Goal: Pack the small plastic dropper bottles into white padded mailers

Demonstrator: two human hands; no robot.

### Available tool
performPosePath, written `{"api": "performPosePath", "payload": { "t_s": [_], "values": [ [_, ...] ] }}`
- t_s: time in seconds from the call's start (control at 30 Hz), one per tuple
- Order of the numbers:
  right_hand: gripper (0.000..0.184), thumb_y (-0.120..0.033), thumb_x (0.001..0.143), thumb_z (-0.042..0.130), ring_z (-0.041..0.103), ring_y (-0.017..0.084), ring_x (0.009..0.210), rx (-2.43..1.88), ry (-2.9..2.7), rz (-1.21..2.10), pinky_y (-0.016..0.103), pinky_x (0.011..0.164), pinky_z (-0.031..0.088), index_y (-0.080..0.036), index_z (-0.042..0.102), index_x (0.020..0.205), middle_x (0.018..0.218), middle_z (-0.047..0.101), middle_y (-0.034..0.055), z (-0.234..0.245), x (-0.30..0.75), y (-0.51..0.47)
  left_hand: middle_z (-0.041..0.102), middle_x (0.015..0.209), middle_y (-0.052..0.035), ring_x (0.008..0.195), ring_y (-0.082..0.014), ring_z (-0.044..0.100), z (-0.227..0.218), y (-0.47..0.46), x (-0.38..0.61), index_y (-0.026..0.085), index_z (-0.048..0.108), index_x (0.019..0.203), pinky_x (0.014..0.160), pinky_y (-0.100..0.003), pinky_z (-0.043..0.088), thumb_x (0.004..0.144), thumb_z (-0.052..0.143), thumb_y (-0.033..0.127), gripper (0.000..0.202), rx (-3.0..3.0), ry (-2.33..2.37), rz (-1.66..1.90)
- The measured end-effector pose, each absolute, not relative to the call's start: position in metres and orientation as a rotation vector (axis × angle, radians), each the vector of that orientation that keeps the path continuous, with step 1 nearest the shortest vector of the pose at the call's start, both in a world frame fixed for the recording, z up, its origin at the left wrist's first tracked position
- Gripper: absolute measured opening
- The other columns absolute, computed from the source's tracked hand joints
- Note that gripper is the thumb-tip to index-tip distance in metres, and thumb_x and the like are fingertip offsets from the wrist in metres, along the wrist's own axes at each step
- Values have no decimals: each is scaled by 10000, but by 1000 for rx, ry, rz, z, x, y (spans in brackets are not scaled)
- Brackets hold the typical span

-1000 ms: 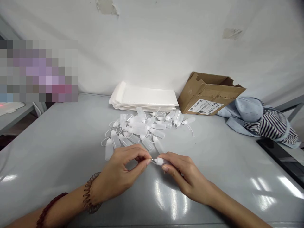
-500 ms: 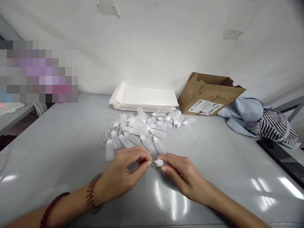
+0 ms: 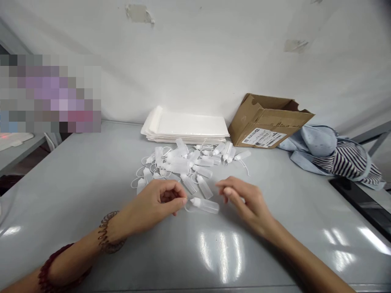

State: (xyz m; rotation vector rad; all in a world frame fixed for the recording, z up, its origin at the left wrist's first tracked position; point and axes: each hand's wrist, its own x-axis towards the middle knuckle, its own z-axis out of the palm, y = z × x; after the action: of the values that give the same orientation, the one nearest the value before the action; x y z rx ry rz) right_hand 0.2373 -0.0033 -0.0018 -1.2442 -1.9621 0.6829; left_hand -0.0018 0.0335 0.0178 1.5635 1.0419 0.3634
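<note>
Near the table's front middle, a small translucent needle-tip squeeze bottle [image 3: 206, 205] points left with its white neck and thin tip. My left hand [image 3: 159, 199] pinches it at the tip between thumb and forefinger; its thin cap strap curls below. Right of the bottle's base, my right hand [image 3: 244, 199] is apart from it, fingers loosely bent, thumb and forefinger slightly separated. No bottle shows in that hand. Behind both hands lies a loose heap of similar squeeze bottles [image 3: 179, 165], many with white looped cap straps. One bottle [image 3: 204, 187] lies just behind the held one.
A stack of white padded envelopes [image 3: 189, 124] lies against the wall behind the heap. Right of it a cardboard box [image 3: 241, 122] leans, open at the top. Bundled blue and striped cloth [image 3: 320, 148] and a black phone-like slab [image 3: 360, 203] lie at the right on the grey table [image 3: 91, 162].
My right hand has let go of the bottle and drawn away to the right. My left hand has shifted slightly left and up, still pinching the tip.
</note>
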Motion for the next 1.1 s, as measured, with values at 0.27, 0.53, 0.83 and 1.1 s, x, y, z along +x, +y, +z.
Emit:
{"api": "performPosePath", "payload": {
  "t_s": [0.27, 0.53, 0.83, 1.1],
  "values": [
    [198, -231, 890, 432, 566, 244, 1011, -1559, -1750, 83, 390, 783, 492, -211, 606, 984, 1117, 588, 110, -17, 290, 37, 551, 609, 47, 480, -89, 494, 15, 41, -6, 183, 604, 893, 489, -206, 404, 795, 598, 371, 212, 1486, 1267, 450],
    [377, -99, 834, 353, 486, 258, 1176, -1643, -1967, 55, 482, 969, 404, -185, 606, 1099, 1211, 593, 96, -42, 308, 56, 570, 643, 28, 458, -84, 461, 15, 41, -8, 182, 623, 874, 463, -212, 397, 780, 604, 391, 231, 1411, 1284, 550],
    [284, -222, 851, 414, 517, 330, 946, -1808, -1933, 37, 498, 794, 424, -142, 651, 984, 946, 642, 167, -35, 312, 52, 548, 642, 29, 511, -96, 494, 16, 39, -7, 180, 622, 865, 507, -223, 434, 788, 599, 380, 216, 1437, 1274, 534],
    [304, -366, 857, 487, 575, 203, 713, -1796, -1847, 369, 337, 634, 466, -152, 619, 1028, 858, 640, 82, -7, 282, 28, 552, 629, 34, 500, -94, 499, 14, 37, -6, 186, 623, 847, 502, -218, 429, 813, 575, 410, 232, 1458, 1217, 521]
  ]
}}
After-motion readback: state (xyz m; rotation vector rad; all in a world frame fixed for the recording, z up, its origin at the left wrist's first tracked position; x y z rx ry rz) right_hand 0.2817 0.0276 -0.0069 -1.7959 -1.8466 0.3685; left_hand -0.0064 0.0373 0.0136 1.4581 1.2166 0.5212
